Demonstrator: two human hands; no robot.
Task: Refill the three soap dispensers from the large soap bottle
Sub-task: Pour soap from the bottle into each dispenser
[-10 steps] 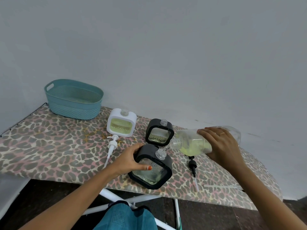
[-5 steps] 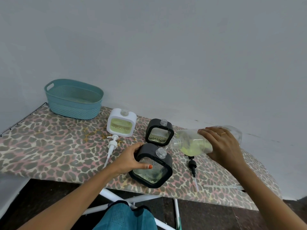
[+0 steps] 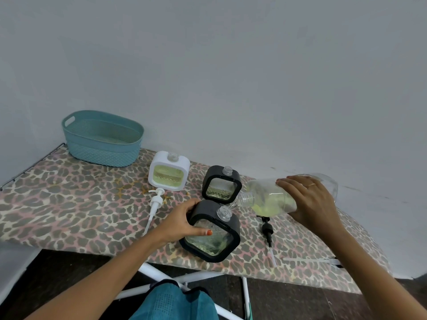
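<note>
At the table's near edge, the left hand (image 3: 179, 221) clamps its fingers on the nearest black dispenser (image 3: 211, 233), steadying it for filling. Just beyond, the right hand (image 3: 310, 202) grips the large soap bottle (image 3: 269, 200), lying almost level, mouth pointing left toward the dispenser's neck.

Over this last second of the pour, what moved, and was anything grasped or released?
Almost nothing. The large soap bottle stays tipped in the right hand, mouth over the neck of the near black dispenser, which the left hand keeps steadying; both may have shifted a hair rightward. Nothing grasped or released. White dispenser, far black dispenser, both pumps and basket unchanged.
</note>
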